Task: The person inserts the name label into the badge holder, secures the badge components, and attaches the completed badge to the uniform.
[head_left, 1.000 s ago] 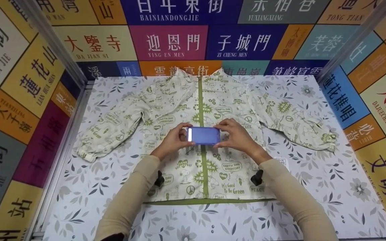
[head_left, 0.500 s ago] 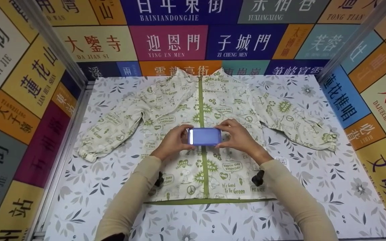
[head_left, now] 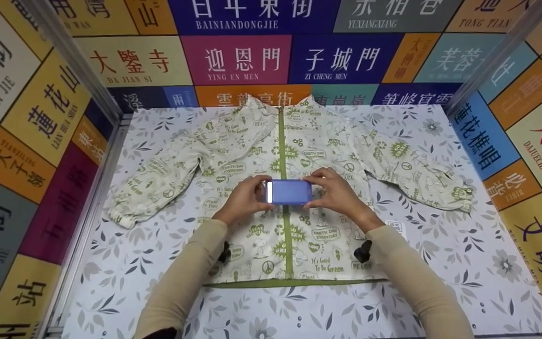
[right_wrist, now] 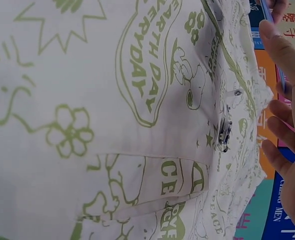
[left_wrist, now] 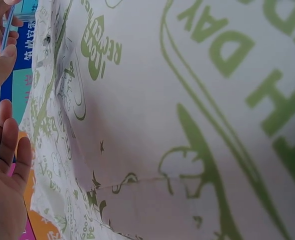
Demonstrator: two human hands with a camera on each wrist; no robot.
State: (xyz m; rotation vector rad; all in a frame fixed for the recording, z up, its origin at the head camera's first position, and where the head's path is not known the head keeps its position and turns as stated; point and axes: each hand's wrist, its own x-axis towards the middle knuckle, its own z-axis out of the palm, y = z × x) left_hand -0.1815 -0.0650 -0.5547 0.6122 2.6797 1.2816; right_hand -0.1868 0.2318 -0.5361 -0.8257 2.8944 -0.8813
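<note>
A smartphone (head_left: 290, 192) with a purple-blue screen is held sideways above the middle of a spread jacket (head_left: 325, 235). My left hand (head_left: 243, 200) pinches its left end between thumb and fingers, while my right hand (head_left: 336, 194) pinches the right end. The jacket is white with green print and a green strip (head_left: 288, 245) down its front; it lies flat with both sleeves spread. Seen edge-on in the left wrist view, the phone (left_wrist: 7, 32) is a thin bar by the thumb. Small metal hardware (right_wrist: 224, 131) shows on the jacket in the right wrist view.
The jacket rests on a table (head_left: 440, 282) with a leaf-patterned white covering. Colourful panels (head_left: 238, 59) with large lettering enclose the back and both sides. A metal post (head_left: 78, 61) stands at the back left corner. A small white label (head_left: 395, 228) shows by the right forearm.
The phone has shifted slightly to the right, both hands keeping hold of it. The jacket lies as before.
</note>
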